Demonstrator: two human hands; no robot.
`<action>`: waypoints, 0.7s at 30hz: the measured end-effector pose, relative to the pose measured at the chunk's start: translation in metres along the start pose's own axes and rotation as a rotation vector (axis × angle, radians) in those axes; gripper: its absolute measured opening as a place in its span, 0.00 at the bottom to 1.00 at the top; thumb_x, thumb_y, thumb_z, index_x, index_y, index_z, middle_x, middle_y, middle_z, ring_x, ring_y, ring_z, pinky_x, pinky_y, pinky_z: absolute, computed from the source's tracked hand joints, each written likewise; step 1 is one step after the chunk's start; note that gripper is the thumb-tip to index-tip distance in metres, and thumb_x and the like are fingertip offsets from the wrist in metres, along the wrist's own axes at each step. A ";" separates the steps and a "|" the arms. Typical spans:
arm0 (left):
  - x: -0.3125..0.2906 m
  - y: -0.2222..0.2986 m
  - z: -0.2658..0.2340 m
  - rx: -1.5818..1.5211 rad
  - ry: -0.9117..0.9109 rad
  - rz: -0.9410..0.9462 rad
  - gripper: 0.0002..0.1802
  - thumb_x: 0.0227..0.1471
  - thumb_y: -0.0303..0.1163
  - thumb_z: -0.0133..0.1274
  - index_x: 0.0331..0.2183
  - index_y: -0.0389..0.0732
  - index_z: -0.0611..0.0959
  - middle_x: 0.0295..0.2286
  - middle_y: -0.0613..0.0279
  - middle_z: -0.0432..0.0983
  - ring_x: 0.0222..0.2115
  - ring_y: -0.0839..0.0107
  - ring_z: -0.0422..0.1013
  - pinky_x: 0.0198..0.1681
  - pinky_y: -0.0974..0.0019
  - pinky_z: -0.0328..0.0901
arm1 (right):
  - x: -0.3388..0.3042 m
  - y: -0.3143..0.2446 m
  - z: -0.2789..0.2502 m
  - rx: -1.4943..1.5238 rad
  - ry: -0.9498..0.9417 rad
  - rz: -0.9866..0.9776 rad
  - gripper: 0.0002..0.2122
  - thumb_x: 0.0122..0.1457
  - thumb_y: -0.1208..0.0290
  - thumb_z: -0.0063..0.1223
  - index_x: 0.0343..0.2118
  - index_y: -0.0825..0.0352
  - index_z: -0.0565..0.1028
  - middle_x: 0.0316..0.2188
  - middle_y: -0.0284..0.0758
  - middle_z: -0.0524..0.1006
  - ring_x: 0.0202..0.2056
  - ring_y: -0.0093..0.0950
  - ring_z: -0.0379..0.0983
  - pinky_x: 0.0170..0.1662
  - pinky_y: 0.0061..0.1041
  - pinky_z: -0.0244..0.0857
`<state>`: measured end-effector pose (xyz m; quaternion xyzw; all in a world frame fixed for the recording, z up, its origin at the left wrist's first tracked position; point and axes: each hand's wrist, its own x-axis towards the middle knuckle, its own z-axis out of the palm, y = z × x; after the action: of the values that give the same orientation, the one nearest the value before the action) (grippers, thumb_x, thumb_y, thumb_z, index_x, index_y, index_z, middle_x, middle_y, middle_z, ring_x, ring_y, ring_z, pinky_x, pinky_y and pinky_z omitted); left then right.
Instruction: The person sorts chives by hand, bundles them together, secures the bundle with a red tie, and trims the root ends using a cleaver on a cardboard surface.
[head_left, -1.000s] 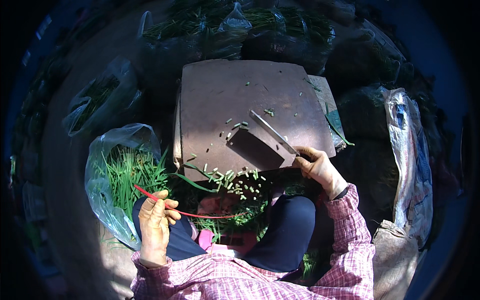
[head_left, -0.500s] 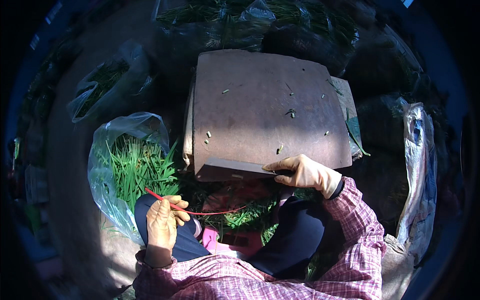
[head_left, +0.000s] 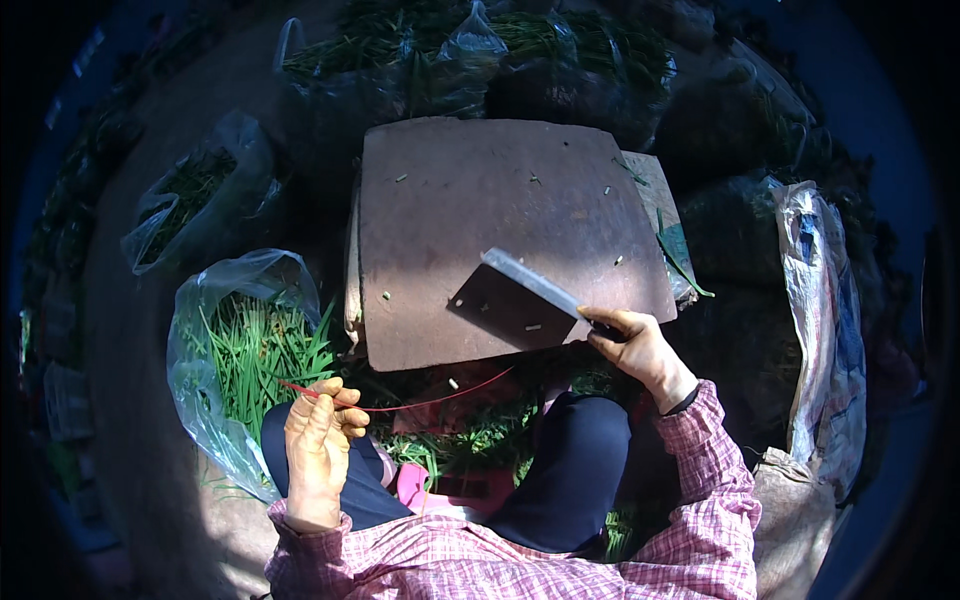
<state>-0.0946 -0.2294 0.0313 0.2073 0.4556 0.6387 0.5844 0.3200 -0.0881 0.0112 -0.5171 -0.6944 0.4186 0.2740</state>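
Note:
My left hand (head_left: 322, 440), in a pale glove, is pinched around a thin red strip (head_left: 425, 404). One end of the strip pokes out to the left, and the long end curves to the right over my lap. My right hand (head_left: 642, 352), gloved too, grips the dark handle of a cleaver (head_left: 532, 280). The blade points to the far left over the near part of a brown board (head_left: 470, 210) and throws a shadow there. Several short green stem pieces are scattered on the board. One pale piece (head_left: 453, 384) shows between the board and my lap.
To the left, a clear plastic bag (head_left: 195, 370) holds green leafy stalks (head_left: 262, 350). Another bag (head_left: 150, 225) of greens stands farther back. Large bags of greens (head_left: 590, 45) line the far side. A white woven sack (head_left: 805, 330) stands at the right. Cut greens (head_left: 455, 448) lie between my knees.
My right hand has swung the cleaver from the board's near edge up over its surface, turning the blade. Some stem pieces have left the board. My left hand still holds the red strip.

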 end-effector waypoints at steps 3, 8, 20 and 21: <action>0.015 0.005 0.024 -0.101 -0.063 0.010 0.19 0.61 0.43 0.55 0.47 0.41 0.79 0.36 0.60 0.80 0.30 0.70 0.78 0.33 0.69 0.72 | 0.023 0.064 -0.031 -0.202 0.462 -0.050 0.18 0.53 0.77 0.63 0.49 0.67 0.78 0.40 0.41 0.82 0.38 0.33 0.81 0.44 0.26 0.72; 0.040 -0.007 0.052 -0.247 -0.111 -0.021 0.19 0.60 0.43 0.55 0.48 0.42 0.78 0.37 0.63 0.80 0.32 0.70 0.78 0.34 0.68 0.75 | 0.018 0.029 -0.027 -0.830 0.561 -0.230 0.13 0.51 0.69 0.65 0.40 0.64 0.80 0.34 0.38 0.80 0.30 0.38 0.77 0.36 0.32 0.71; 0.043 -0.041 0.075 -0.246 -0.076 -0.265 0.17 0.58 0.41 0.57 0.48 0.48 0.80 0.35 0.65 0.80 0.27 0.74 0.75 0.29 0.72 0.70 | -0.010 -0.022 0.025 1.372 0.115 0.079 0.19 0.66 0.63 0.52 0.56 0.67 0.70 0.37 0.35 0.79 0.22 0.19 0.66 0.27 0.19 0.57; 0.044 -0.042 0.075 -0.316 -0.065 -0.284 0.16 0.59 0.39 0.57 0.48 0.48 0.81 0.36 0.65 0.80 0.27 0.75 0.75 0.29 0.73 0.70 | -0.011 -0.025 0.029 1.408 0.191 0.115 0.20 0.65 0.65 0.53 0.57 0.67 0.69 0.34 0.34 0.79 0.23 0.19 0.68 0.28 0.19 0.58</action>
<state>-0.0214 -0.1666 0.0219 0.0669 0.3554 0.6063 0.7082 0.2877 -0.1103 0.0192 -0.2874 -0.2036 0.7344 0.5802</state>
